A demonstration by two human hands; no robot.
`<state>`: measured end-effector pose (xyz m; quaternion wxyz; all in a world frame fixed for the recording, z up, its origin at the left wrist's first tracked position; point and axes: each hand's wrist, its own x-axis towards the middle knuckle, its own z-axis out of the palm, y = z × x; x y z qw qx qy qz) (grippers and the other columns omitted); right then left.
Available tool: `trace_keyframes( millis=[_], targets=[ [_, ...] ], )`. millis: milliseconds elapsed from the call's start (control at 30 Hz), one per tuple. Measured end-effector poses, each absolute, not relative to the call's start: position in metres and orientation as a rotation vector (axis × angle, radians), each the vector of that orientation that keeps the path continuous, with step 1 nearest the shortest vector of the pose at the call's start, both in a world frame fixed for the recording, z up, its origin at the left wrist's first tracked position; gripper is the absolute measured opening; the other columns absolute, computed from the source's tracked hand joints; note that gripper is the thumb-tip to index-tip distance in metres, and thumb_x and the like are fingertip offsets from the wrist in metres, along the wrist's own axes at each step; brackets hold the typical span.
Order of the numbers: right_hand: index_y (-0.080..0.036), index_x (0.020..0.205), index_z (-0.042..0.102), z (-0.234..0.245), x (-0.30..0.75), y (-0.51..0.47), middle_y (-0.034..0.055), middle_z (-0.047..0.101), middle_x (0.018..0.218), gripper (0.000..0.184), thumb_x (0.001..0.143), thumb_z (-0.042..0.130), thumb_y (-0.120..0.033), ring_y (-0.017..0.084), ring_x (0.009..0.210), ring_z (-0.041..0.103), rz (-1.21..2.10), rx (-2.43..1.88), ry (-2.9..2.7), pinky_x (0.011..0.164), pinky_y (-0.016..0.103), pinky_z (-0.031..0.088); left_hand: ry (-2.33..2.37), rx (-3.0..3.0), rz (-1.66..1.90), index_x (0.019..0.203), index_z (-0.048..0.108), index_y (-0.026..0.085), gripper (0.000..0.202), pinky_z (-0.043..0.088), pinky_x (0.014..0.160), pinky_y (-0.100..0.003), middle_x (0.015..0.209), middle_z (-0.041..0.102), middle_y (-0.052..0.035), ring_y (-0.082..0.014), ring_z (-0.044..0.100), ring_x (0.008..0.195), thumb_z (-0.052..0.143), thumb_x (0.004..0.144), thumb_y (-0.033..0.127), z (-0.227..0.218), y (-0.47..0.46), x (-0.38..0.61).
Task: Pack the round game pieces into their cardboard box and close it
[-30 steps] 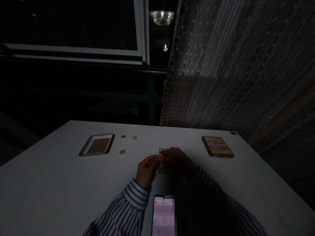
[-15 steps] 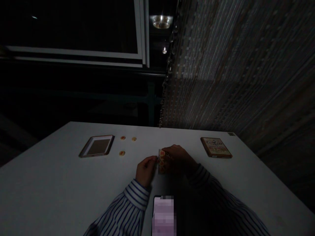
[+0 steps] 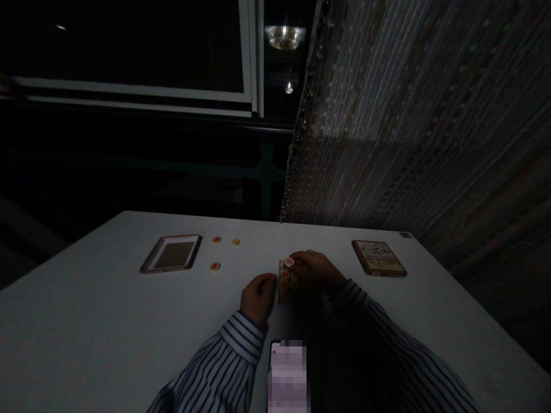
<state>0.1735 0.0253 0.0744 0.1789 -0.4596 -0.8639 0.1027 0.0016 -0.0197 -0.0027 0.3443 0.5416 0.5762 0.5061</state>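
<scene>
A small box tray (image 3: 281,298) packed with several round Chinese chess pieces lies on the table in front of me. At its far left corner my right hand (image 3: 316,271) pinches one Chinese chess piece (image 3: 289,261) with a red character, tilted up above the others. The right hand and its shadow cover much of the tray. My left hand (image 3: 257,298) rests curled shut beside the tray's left edge, with nothing visible in it. Three loose pieces lie apart to the left: one piece (image 3: 216,240), a second piece (image 3: 236,242) and a nearer piece (image 3: 215,267).
On the white table (image 3: 103,321), a shallow open box part (image 3: 196,255) sits at the left and a printed box lid (image 3: 379,258) at the right. A phone (image 3: 287,373) lies near me, its screen blurred. A string curtain (image 3: 370,115) hangs behind the table.
My right hand has lifted the red-character piece slightly up and to the right, and it now tilts. The left hand stays beside the tray. The view has shifted a little.
</scene>
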Motion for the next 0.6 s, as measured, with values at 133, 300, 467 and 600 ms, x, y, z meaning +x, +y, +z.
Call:
trace_keyframes(
  millis=[133, 300, 467, 600],
  targets=[
    [-0.018, 0.100, 0.058, 0.073, 0.174, 0.030, 0.0047, 0.063, 0.096, 0.028, 0.077, 0.049, -0.029, 0.017, 0.085, 0.056, 0.339, -1.356, -2.440, 0.075, 0.026, 0.039, 1.489, 1.399, 1.315, 0.084, 0.064, 0.015, 0.030, 0.045, 0.077, -0.031, 0.083, 0.066, -0.0067, -0.0179, 0.059, 0.079, 0.051, 0.071, 0.039, -0.004, -0.019, 0.002],
    [-0.017, 0.098, 0.059, 0.070, 0.172, 0.038, 0.0055, 0.063, 0.094, 0.028, 0.076, 0.049, -0.032, 0.017, 0.086, 0.055, 0.349, -1.324, -2.465, 0.076, 0.026, 0.038, 1.523, 1.424, 1.287, 0.084, 0.064, 0.015, 0.031, 0.045, 0.075, -0.032, 0.083, 0.066, -0.0075, -0.0184, 0.059, 0.079, 0.049, 0.072, 0.040, -0.002, -0.020, 0.002],
    [-0.016, 0.095, 0.060, 0.063, 0.171, 0.046, 0.0061, 0.062, 0.092, 0.025, 0.076, 0.050, -0.030, 0.016, 0.087, 0.053, 0.307, -1.331, -2.521, 0.076, 0.026, 0.036, 1.521, 1.461, 1.285, 0.084, 0.065, 0.015, 0.030, 0.044, 0.074, -0.031, 0.083, 0.066, -0.0075, -0.0185, 0.059, 0.078, 0.049, 0.073, 0.038, -0.003, -0.019, 0.002],
    [-0.017, 0.096, 0.060, 0.058, 0.170, 0.050, 0.0058, 0.062, 0.091, 0.026, 0.078, 0.049, -0.032, 0.016, 0.087, 0.052, 0.280, -1.358, -2.553, 0.076, 0.026, 0.035, 1.543, 1.442, 1.292, 0.082, 0.065, 0.015, 0.029, 0.045, 0.074, -0.032, 0.082, 0.067, -0.0075, -0.0187, 0.059, 0.078, 0.050, 0.071, 0.038, -0.001, -0.020, 0.002]
  ],
)
